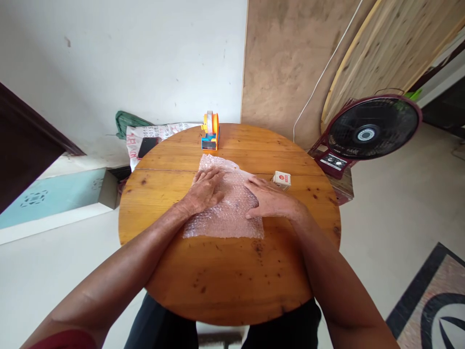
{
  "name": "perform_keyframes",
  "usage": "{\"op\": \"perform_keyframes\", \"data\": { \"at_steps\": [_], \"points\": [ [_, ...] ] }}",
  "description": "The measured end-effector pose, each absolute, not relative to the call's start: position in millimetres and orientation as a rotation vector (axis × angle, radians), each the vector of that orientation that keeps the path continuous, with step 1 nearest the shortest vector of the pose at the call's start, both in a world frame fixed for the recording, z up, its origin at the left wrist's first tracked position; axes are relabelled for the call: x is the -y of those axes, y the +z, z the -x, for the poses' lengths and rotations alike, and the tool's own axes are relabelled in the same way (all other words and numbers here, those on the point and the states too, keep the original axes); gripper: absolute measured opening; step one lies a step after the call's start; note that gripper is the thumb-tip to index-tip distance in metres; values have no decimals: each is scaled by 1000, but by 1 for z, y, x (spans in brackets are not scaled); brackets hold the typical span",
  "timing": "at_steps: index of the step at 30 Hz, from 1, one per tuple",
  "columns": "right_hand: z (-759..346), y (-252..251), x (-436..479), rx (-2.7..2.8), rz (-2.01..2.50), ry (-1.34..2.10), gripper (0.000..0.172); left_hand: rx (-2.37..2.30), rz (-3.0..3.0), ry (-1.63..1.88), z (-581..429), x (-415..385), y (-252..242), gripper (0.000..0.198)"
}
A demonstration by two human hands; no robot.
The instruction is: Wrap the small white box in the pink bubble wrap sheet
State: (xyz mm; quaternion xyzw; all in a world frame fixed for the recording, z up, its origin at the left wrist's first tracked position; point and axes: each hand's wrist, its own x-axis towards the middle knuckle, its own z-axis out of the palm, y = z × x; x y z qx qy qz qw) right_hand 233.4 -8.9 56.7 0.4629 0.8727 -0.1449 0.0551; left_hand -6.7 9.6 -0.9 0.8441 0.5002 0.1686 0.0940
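A pinkish sheet of bubble wrap (232, 213) lies spread on the round wooden table (232, 281). My left hand (206, 191) rests flat on its left side, palm down, fingers stretched out. On the right edge of the sheet is my right hand (269, 198), open, with thumb and fingers apart. Just beyond my right hand stands a small white box (282, 180) with a red mark, partly hidden by the hand. Behind the sheet, an orange and blue tape dispenser (210, 132) holds a roll of tape.
A dark phone-like object (148, 147) lies at the table's left back edge, near a printed white sack (132, 140). To the right stands a dark red fan (366, 133). A white wall (163, 58) and a wooden board (286, 58) rise behind the table.
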Motion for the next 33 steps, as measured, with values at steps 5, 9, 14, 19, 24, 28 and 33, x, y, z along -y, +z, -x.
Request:
{"op": "perform_keyframes", "data": {
  "at_steps": [5,9,14,19,24,28,33],
  "points": [
    [-233,59,10,-2676,-1391,-449,82,-1495,-2466,675,6,-8,2,61],
    [-234,57,10,-2700,-1388,-436,79,-1312,-2530,923,6,-6,6,48],
    [-235,53,8,-2708,-1381,-388,76,-940,-2674,856,1,0,10,27],
    [-235,54,8,-2722,-1363,-379,74,-923,-2691,656,-2,5,13,24],
    [-235,56,9,-2708,-1374,-380,75,-932,-2706,596,-1,3,13,27],
    [-237,54,8,-2714,-1371,-392,75,-948,-2700,570,-1,4,13,29],
    [-239,50,5,-2744,-1358,-412,75,-940,-2688,581,-1,4,13,30]
  ]
}}
